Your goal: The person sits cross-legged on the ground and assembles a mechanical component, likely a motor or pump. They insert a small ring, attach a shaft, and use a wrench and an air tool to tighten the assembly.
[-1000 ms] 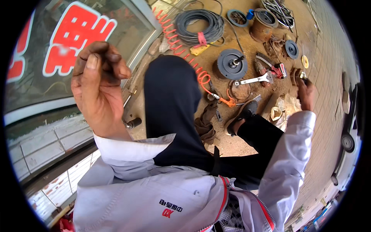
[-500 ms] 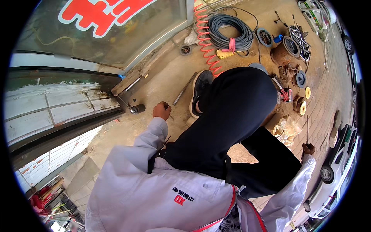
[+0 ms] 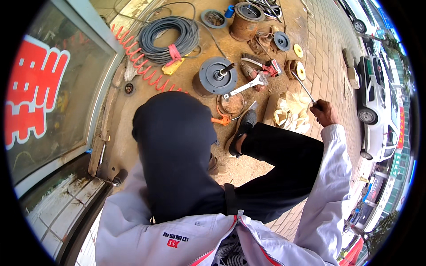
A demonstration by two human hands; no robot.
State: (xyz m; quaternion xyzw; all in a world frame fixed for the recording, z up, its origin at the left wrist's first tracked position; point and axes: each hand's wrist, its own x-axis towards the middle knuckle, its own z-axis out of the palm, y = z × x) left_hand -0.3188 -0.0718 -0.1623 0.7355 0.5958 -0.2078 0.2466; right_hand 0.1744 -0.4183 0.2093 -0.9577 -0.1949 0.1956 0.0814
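Seen from the head camera, looking down past a dark hood and a white jacket to a dusty concrete floor (image 3: 146, 106). Right hand (image 3: 323, 113) raised at the right, fingers wrapped shut around the handle of a long thin metal rod (image 3: 304, 88), whose shaft slants up and left toward a yellow disc (image 3: 298, 50). Left hand out of sight behind the hood and jacket, so its fingers cannot be told. Just below and left of the right hand, a crumpled pale bag (image 3: 290, 116); next to that, a black shoe (image 3: 242, 131) on an outstretched leg. Ahead on the floor, crowded close: a round grey motor (image 3: 215, 76), a silver adjustable wrench (image 3: 244, 86) beside it, a coil of black cable (image 3: 171, 39), a stretched orange spiral hose (image 3: 142, 62), a rusty drum (image 3: 246, 17). Bare ground only between shoe and hood. Boxed in on the left by a glass door (image 3: 49, 106) with its metal frame, on the right by brick paving (image 3: 328, 44) and a parked white car (image 3: 377, 106).
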